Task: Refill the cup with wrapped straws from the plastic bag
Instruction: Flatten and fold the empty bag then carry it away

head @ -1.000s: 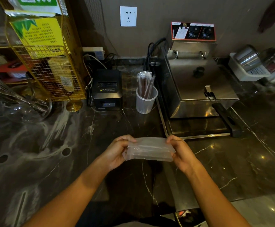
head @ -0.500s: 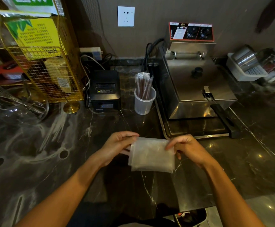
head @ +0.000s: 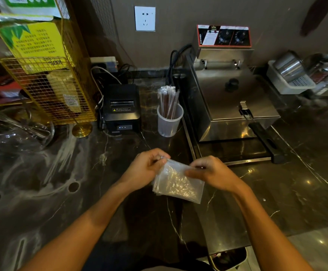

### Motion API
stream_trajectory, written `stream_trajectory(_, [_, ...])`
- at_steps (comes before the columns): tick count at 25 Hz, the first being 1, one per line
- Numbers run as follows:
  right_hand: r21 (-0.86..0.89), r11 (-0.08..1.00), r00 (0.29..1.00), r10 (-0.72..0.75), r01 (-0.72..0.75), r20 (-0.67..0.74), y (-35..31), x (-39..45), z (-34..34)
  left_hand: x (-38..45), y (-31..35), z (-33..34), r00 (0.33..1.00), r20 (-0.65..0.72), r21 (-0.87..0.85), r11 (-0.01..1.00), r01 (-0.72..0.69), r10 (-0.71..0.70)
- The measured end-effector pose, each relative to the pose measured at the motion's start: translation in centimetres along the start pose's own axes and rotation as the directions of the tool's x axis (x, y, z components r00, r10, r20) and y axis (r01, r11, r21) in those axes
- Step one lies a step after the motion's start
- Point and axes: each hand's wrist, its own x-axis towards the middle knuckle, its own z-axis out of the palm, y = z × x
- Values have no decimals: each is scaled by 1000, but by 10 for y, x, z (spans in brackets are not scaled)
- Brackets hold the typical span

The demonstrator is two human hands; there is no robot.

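Note:
A clear plastic bag (head: 177, 184) hangs between both hands above the dark marble counter (head: 81, 182), its top edge up and its body tilted down to the right. My left hand (head: 149, 169) pinches the bag's upper left corner. My right hand (head: 212, 173) grips its upper right edge. I cannot make out the bag's contents through the crinkled film. Beyond the hands stands a translucent cup (head: 170, 122) with several wrapped straws (head: 168, 100) upright in it.
A steel fryer (head: 231, 98) with a black handle sits right of the cup on a metal tray. A black receipt printer (head: 122, 108) is left of the cup. A yellow wire rack (head: 48, 75) and glassware (head: 14, 132) occupy the far left. A bin (head: 227, 259) shows below the counter edge.
The bag went from flat and horizontal between my hands to hanging down from its top edge. Both hands moved closer together at the bag's top.

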Motion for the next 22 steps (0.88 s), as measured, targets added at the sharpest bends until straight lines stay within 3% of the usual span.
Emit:
stream_trajectory(3, [-96,995,1000,25,-25,-5,-4,2,-3,1,2,-4,996,86,49,998,30,-34])
stream_trajectory(8, [-124,992,999,35,-34,-1,-8,0,-7,2,6,-2,988,141,133,988,-77,58])
stream_trajectory(12, [-440,896,998,42,-59,-48,-5,-13,-13,10,21,12,964,263,201,976,-85,29])
stream_trajectory(16, [-167,985,993,26,-44,-112,0,-29,-16,26,40,42,949,295,207,963,-173,107])
stream_trajectory(22, [146,982,917,166,-120,-363,26,-86,-38,50,54,85,959,232,-1,986,-165,160])
